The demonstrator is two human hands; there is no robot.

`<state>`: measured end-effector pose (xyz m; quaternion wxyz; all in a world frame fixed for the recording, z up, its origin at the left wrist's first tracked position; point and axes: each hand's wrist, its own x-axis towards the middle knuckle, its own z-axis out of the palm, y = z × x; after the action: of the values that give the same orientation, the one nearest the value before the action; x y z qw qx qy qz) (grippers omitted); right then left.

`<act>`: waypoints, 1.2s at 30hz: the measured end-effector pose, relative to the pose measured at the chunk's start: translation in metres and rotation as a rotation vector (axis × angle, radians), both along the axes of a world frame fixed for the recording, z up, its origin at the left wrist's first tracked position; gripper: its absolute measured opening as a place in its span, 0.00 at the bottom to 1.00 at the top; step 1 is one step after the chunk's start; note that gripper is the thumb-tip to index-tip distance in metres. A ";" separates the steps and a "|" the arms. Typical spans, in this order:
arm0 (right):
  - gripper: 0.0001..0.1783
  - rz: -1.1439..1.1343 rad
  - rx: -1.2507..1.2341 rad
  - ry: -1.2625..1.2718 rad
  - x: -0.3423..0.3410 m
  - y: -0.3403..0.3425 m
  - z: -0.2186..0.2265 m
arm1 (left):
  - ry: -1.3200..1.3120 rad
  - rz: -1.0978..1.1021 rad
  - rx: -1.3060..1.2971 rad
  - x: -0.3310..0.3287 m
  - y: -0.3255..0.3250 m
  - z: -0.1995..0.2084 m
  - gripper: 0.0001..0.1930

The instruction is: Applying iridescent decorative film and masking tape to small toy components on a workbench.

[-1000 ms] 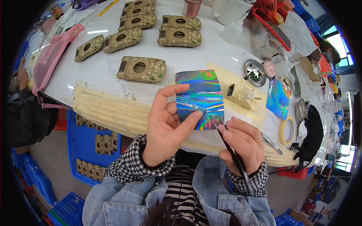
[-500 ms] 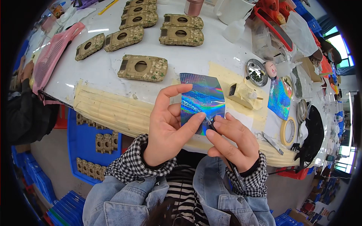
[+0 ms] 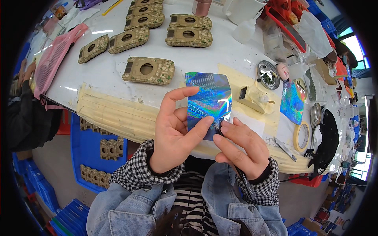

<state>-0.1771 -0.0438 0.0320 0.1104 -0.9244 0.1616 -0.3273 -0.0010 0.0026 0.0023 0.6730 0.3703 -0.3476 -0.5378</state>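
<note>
A shiny blue holographic sheet (image 3: 208, 94) is pinched at its near part between the thumb and fingers of my left hand (image 3: 171, 137), whose index finger curls at the left edge. My right hand (image 3: 248, 151) is closed on slim black tweezers (image 3: 245, 181), which run back under the palm toward the wrist. The tips meet the sheet's near edge beside my left thumb; whether they grip anything is too small to tell. Beyond the sheet, to the left, a camouflage tank hull (image 3: 148, 70) with a round hole lies on the white table (image 3: 106, 74).
More tank hulls (image 3: 189, 37) stand farther back. Right of my hands are a tape-wrapped block (image 3: 256, 100), a metal dish (image 3: 268, 74), another holographic sheet (image 3: 292, 102), a tape roll (image 3: 302, 136) and a utility knife (image 3: 285, 149). A blue tray (image 3: 84, 157) holds small hulls below the table edge.
The sheet has tilted and shifted slightly up and left, so its reflections differ. My right hand has moved a little left with the tweezers; the left hand has barely moved.
</note>
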 end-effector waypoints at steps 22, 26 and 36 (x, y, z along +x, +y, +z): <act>0.21 0.001 -0.036 0.014 0.000 0.002 0.000 | -0.016 0.012 -0.005 0.000 0.000 -0.001 0.29; 0.20 0.019 -0.042 0.006 -0.001 0.002 0.000 | 0.005 0.012 0.013 0.000 0.000 0.000 0.29; 0.22 0.010 -0.004 0.023 0.000 0.002 -0.001 | 0.009 0.027 0.030 -0.001 -0.001 0.001 0.29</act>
<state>-0.1776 -0.0413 0.0313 0.1082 -0.9291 0.1577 -0.3166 -0.0024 0.0019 0.0037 0.6761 0.3827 -0.3315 -0.5353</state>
